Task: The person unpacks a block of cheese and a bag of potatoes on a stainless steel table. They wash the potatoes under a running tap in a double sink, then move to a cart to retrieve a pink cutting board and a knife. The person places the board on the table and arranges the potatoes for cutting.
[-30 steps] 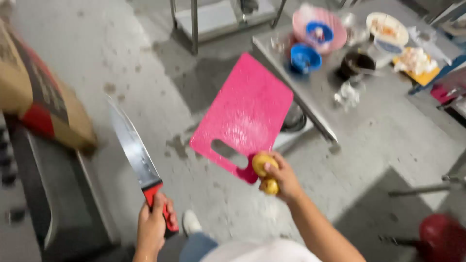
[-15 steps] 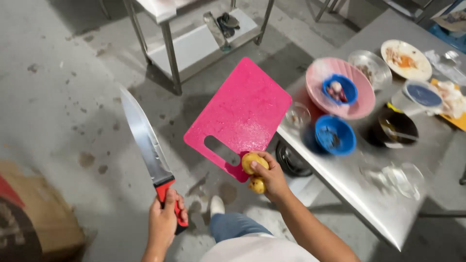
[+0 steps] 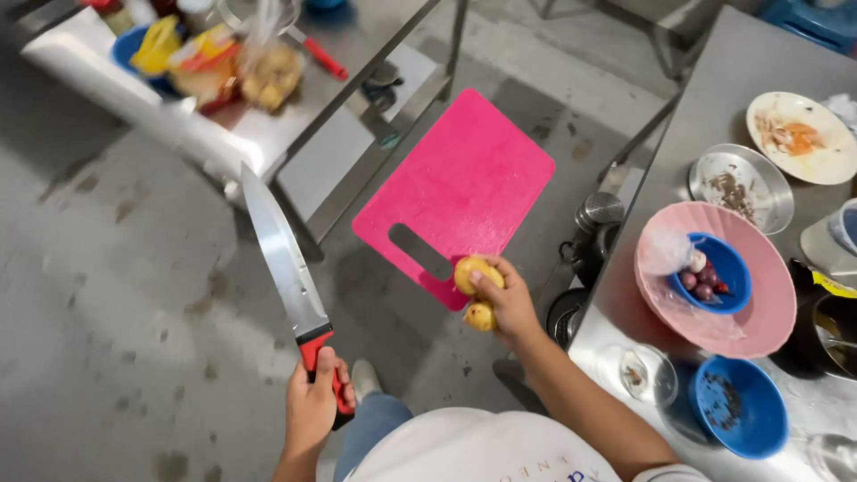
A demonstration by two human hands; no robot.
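1. The left hand [image 3: 314, 406] is wrapping its fingers tight around the red-and-black handle of a large kitchen knife [image 3: 287, 277], blade pointing up and away from the body, well to the left of the pink cutting board [image 3: 455, 192].
2. The right hand [image 3: 509, 303] is pinching the near corner of the cutting board, just beside its slot handle, while its fingers are also closing on two small yellow potatoes [image 3: 478, 287] against that edge.
3. The board is hanging in the air over the grey floor [image 3: 116, 295], left of the steel table [image 3: 705, 67], touching nothing but the hand.
4. The board looks stiff, thin and fairly light; held by one corner it is likely wanting to swing, so the slot would probably give a surer grip.
5. The potatoes seem hard, round and apt to slip from so crowded a hold.
6. The knife appears long and blade-heavy; the handle is the only safe place to hold.
7. Right of the board, the table is carrying a pink bowl [image 3: 759, 303] with a blue bowl [image 3: 714, 268] inside.
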